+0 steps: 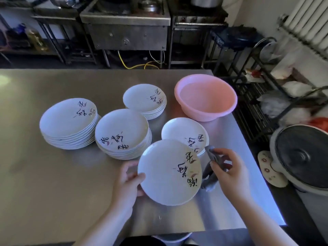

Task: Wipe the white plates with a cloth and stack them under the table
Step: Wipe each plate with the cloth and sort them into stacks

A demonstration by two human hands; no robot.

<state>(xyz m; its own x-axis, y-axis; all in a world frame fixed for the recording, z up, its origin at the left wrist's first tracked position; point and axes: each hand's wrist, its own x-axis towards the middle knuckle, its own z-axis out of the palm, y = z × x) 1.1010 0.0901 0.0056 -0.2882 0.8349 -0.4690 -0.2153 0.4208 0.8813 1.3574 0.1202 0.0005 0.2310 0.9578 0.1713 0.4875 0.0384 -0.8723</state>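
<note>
**Inspector:** Between the two hands, above the near part of the tabletop [53, 174], one white plate [165, 174] is held tilted toward the camera. State the grip.

**Assistant:** The left hand [128, 181] grips the plate's left rim, thumb on the upper face, remaining fingers [130, 168] curled behind the edge. The right hand [230, 171] holds a grey cloth [211, 167], bunched and pinched between thumb and fingers, just beside the plate's right rim. I cannot tell whether the cloth touches the plate.

**Inspector:** Handling properties?

**Assistant:** In my judgement the plate is stiff, glazed, brittle and moderately light. The glaze is likely slippery, more so if damp. The rim is the sound place to hold: thumb on top, fingers underneath, opposite the side being wiped. The cloth is soft and limp and will conform to the shallow well.

**Inspector:** Remaining stock?

**Assistant:** Beyond the fingers, four stacks: a short stack [184, 134] directly past the held plate, a middle stack [122, 134], a left stack [68, 121] and a far stack [144, 100]. A pink basin [205, 96] stands past the right hand.

**Inspector:** Risk?

**Assistant:** Chipping if rims knock. Wiping pressure could lever the plate out of a one-handed hold.
</note>
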